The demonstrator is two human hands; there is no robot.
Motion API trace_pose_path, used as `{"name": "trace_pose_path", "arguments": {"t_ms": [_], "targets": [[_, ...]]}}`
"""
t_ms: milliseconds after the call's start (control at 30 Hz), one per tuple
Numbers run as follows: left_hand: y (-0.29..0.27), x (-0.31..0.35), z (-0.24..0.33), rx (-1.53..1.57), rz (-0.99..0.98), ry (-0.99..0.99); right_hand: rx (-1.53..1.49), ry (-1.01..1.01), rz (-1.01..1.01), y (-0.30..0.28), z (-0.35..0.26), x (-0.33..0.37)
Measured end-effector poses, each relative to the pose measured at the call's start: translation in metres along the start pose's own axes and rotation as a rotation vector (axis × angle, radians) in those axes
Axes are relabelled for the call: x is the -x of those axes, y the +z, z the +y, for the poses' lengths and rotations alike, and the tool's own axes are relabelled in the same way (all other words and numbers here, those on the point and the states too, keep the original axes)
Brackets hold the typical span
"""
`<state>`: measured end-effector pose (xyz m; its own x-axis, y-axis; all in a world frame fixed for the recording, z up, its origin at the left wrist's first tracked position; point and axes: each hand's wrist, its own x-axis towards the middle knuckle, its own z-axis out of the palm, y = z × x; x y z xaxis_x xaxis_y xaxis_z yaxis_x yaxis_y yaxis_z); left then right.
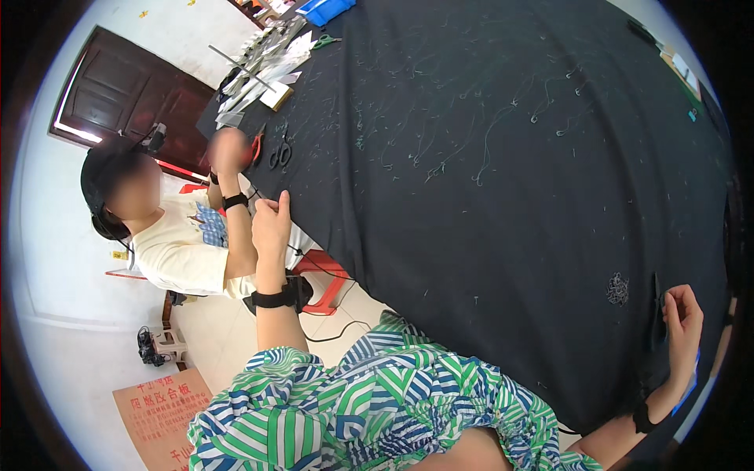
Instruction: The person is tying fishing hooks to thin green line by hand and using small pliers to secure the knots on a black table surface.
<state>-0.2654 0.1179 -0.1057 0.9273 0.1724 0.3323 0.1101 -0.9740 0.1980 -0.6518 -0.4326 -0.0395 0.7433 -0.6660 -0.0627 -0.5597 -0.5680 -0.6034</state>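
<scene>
By wrinkled cloth (471, 235), left hand (271, 226) clenches; right hand (683, 314) (grip unclear) adjoins pointed scissors (657, 292).

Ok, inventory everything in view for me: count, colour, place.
Cloth-covered table: one, black, centre and right
Heap of small metal pieces: one, grey, lower right
Thin loose threads: many, greenish, upper cloth
Slim pointed tool: one, dark, right of heap
Looped-handle scissors: one, black, cloth's left edge
Long-handled tool: one, red, beside those scissors
Plastic-handled scissors: one, green, upper left
Plastic bin: one, blue, top edge
Flat paper pieces: many, mostly white, upper left
Panelled wooden door: one, dark brown, far left
Plastic stool: one, red, left of table
Printed sheet: one, brown, lower left
Co-worker: one, cream-shirted, left
Patterned garment: one, green-white-blue, bottom
Left hand: one, bare, near cloth's left edge
Right hand: one, bare, at pointed tool
</scene>
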Motion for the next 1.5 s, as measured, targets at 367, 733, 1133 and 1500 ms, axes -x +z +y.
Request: {"name": "trace_pose_path", "arguments": {"t_ms": [367,733,1133,1500], "targets": [[0.034,-0.012,-0.032,0.389,0.113,0.063,-0.028,-0.006,-0.022,0.003,-0.002,-0.002],[0.077,-0.032,-0.066,0.944,0.128,-0.302,-0.012,0.019,0.0,0.004,-0.002,0.001],[0.047,-0.025,-0.042,0.773,0.274,-0.073,-0.017,0.039,0.025,0.004,-0.005,-0.001],[-0.004,0.012,0.065,0.196,-0.3,0.757,-0.021,0.01,0.0,0.002,-0.001,-0.003]]}}
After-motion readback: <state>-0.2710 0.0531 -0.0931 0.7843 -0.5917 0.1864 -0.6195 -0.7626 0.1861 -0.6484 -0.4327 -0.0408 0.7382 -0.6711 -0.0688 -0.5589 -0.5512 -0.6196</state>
